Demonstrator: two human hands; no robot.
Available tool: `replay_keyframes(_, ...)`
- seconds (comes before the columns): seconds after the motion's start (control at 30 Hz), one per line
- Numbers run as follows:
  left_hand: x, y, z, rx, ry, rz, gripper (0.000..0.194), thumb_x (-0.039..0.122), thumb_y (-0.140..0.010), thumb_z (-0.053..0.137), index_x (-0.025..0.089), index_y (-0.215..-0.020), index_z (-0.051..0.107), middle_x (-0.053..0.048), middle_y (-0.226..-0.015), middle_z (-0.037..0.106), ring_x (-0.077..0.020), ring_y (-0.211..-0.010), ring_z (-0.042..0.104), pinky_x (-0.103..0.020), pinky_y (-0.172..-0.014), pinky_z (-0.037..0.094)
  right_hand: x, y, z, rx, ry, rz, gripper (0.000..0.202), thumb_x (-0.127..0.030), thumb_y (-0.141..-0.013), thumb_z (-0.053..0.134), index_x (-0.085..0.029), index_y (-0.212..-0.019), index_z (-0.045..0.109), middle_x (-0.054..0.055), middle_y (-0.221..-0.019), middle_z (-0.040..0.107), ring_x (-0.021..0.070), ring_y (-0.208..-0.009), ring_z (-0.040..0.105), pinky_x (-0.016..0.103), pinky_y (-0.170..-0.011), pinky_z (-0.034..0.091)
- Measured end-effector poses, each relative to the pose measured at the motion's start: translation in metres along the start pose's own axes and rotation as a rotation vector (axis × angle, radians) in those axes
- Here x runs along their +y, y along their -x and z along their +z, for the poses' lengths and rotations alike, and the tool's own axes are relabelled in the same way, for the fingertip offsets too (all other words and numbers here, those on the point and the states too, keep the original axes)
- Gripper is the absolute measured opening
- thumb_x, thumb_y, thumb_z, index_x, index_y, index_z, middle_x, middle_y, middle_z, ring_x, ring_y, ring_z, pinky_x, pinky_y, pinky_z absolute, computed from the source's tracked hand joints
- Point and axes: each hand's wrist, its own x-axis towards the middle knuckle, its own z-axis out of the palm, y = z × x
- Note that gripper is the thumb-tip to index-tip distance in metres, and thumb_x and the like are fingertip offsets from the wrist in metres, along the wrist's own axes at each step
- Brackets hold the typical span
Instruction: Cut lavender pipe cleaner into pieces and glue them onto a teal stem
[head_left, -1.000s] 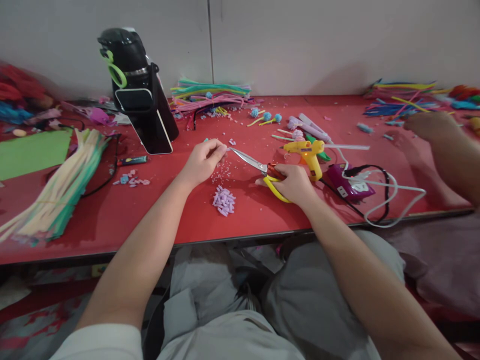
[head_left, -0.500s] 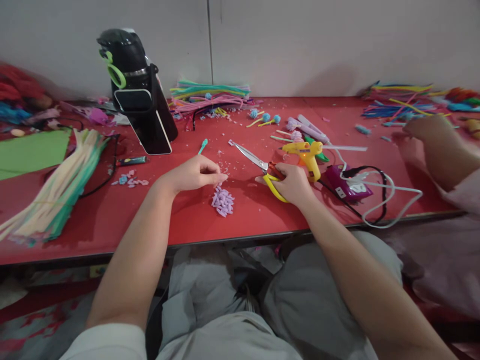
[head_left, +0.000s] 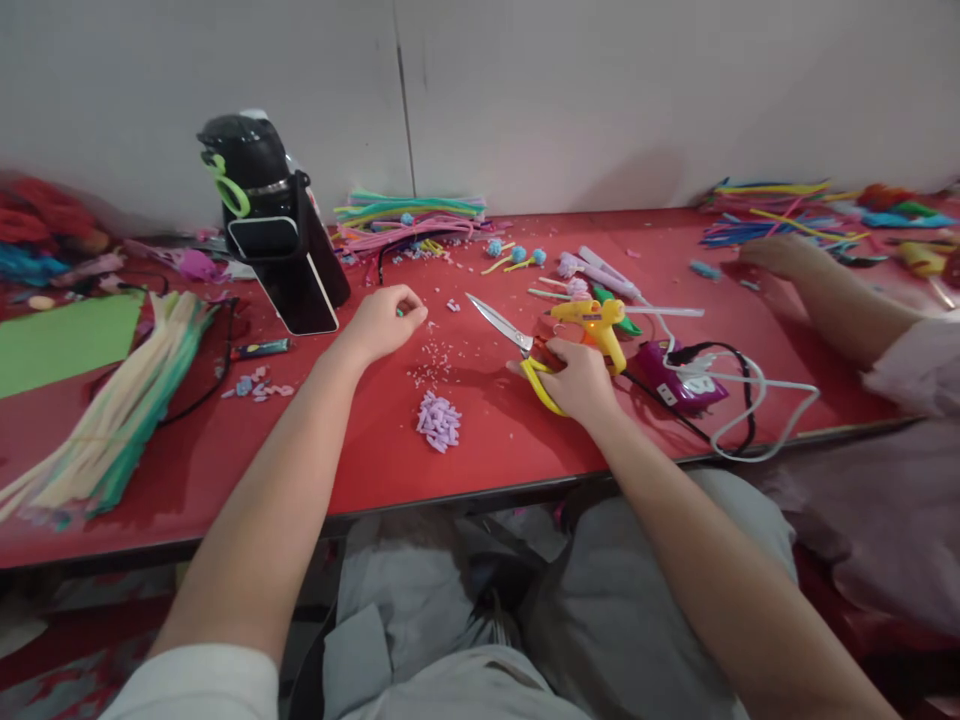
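My left hand (head_left: 388, 322) is closed near the middle of the red table, with a bit of green showing between its fingers, likely the small green piece. Closer to me lies a pile of short purple pieces (head_left: 439, 421), with fine crumbs (head_left: 433, 362) scattered behind it. My right hand (head_left: 577, 378) grips the scissors (head_left: 504, 325) by the yellow and red handles. Their blades are closed and point to the back left. Just beyond that hand sits a yellow glue gun (head_left: 598, 325) with its light on.
Behind my left hand stand a black bottle (head_left: 251, 165) and a phone (head_left: 306, 290). Pipe cleaners (head_left: 124, 400) lie at left, a purple power strip (head_left: 679, 378) with cables at right. Another person's arm (head_left: 832, 285) reaches in from the right.
My left hand has moved from beside the purple pile to the back left, onto the green piece. The view has shifted slightly; my right hand still holds the scissors.
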Motion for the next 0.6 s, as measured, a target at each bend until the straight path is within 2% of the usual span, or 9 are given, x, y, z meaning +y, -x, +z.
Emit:
replay_keyframes(0.07,-0.004,-0.02,0.014,-0.002,-0.039,0.002,0.005,0.014,-0.08,0.068,0.018,-0.082,0.066,-0.007,-0.088,0.068,-0.0206,-0.082,0.06,-0.034,-0.083,0.045,0.0,-0.002,0.0,0.015,0.005,0.019,0.058,-0.072,-0.072,0.063,-0.023,-0.06,0.034,-0.004,-0.055,0.037,0.0114,-0.057,0.032,0.028,-0.055,0.026)
replay_keyframes(0.13,-0.007,-0.037,0.028,-0.056,-0.09,0.022,0.009,0.011,-0.081,0.065,0.018,-0.088,0.066,-0.009,-0.092,0.067,-0.0218,-0.085,0.06,-0.035,-0.084,0.046,0.0,-0.003,0.001,0.024,0.007,0.043,0.058,-0.072,-0.072,0.062,-0.023,-0.06,0.034,-0.003,-0.055,0.038,0.0113,-0.056,0.031,0.028,-0.055,0.026)
replay_keyframes(0.23,-0.007,-0.053,0.041,-0.116,-0.209,0.069,0.017,0.01,-0.085,0.06,0.017,-0.098,0.068,-0.01,-0.102,0.063,-0.0231,-0.095,0.062,-0.038,-0.092,0.047,-0.002,-0.003,0.0,0.018,0.01,0.061,0.056,-0.07,-0.073,0.062,-0.023,-0.061,0.036,-0.003,-0.056,0.041,0.0113,-0.057,0.032,0.028,-0.055,0.026)
replay_keyframes(0.4,0.001,-0.06,0.042,-0.204,-0.417,0.001,0.02,0.021,-0.089,0.061,0.023,-0.107,0.069,-0.011,-0.111,0.059,-0.0295,-0.107,0.062,-0.045,-0.098,0.045,-0.004,-0.003,0.0,-0.009,0.041,0.08,0.053,-0.069,-0.074,0.061,-0.023,-0.063,0.038,-0.002,-0.059,0.046,0.0126,-0.058,0.036,0.027,-0.055,0.027)
replay_keyframes(0.6,0.001,-0.062,0.045,-0.216,-0.429,-0.047,0.015,0.028,-0.09,0.062,0.02,-0.101,0.069,-0.015,-0.114,0.06,-0.0341,-0.112,0.061,-0.049,-0.099,0.045,-0.006,-0.004,-0.001,-0.032,0.072,0.11,0.051,-0.069,-0.076,0.06,-0.023,-0.065,0.04,0.0,-0.062,0.051,0.0139,-0.059,0.039,0.027,-0.055,0.028)
